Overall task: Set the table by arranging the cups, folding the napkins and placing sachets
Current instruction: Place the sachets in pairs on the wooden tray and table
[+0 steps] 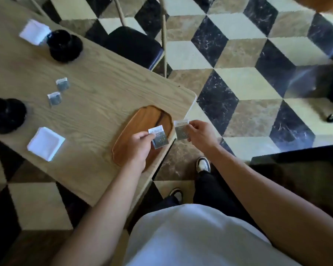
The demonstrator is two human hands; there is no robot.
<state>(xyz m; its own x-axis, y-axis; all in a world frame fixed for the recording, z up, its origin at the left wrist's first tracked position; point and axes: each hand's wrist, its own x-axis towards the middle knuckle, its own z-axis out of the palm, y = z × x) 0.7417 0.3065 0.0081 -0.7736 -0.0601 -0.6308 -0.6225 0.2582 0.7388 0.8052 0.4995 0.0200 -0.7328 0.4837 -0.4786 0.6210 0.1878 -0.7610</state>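
Note:
My left hand (138, 148) pinches a grey sachet (160, 140) above the oval wooden tray (142, 120) at the table's near right corner. My right hand (200, 134) holds a second grey sachet (181, 130) just past the table edge. Two more sachets (62, 85) (54, 98) lie in the middle of the wooden table (96, 77). A black cup on a saucer (64, 45) stands at the far side with a folded white napkin (34, 32) beside it. Another black cup and saucer (6, 115) sits at the left, with a white napkin (45, 144) next to it.
A black-cushioned chair (135, 47) is pushed against the far side of the table. The floor has a black, cream and brown cube pattern. My feet (203, 165) stand at the table's right end. A dark surface (306, 169) lies at the right.

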